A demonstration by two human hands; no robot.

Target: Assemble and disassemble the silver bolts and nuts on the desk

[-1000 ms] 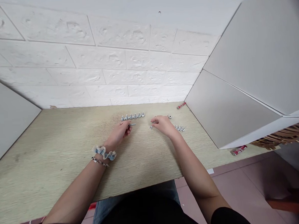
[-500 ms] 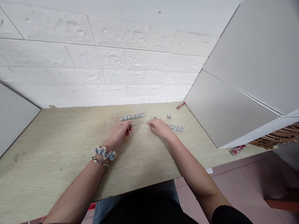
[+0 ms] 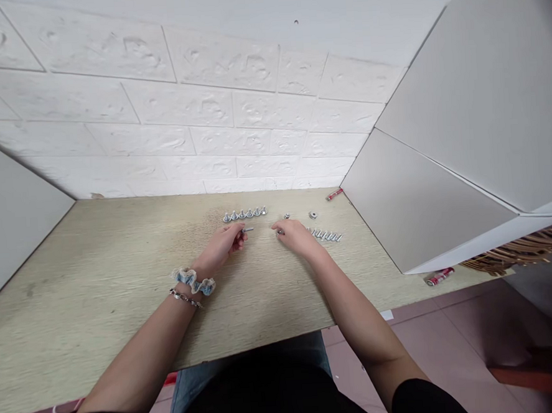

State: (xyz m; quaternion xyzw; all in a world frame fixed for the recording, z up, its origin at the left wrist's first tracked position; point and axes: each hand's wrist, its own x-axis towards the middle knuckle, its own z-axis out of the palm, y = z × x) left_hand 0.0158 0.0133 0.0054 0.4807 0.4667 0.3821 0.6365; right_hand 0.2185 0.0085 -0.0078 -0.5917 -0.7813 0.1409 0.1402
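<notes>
My left hand point(image 3: 223, 242) pinches a silver bolt point(image 3: 248, 230), whose shank sticks out to the right of the fingertips. Across a small gap, my right hand point(image 3: 294, 234) is closed on a small shiny metal piece, probably a nut point(image 3: 280, 232), mostly hidden by the fingers. Behind my left hand, several bolts fitted with washers point(image 3: 242, 215) stand upright in a row. A small metal nut point(image 3: 286, 216) lies just beyond my right hand, with a small group of washers point(image 3: 313, 215) further right. Several bare bolts point(image 3: 327, 236) lie side by side next to my right wrist.
The light wooden tabletop point(image 3: 121, 272) ends at a white brick-patterned wall point(image 3: 210, 136). Grey panels point(image 3: 425, 203) close off the right side. One red battery point(image 3: 334, 194) lies by the right panel's back corner, another red battery point(image 3: 440, 277) near the front edge.
Both hands stay nearly still. The bolt's shank shows very slightly further right of my left fingertips.
</notes>
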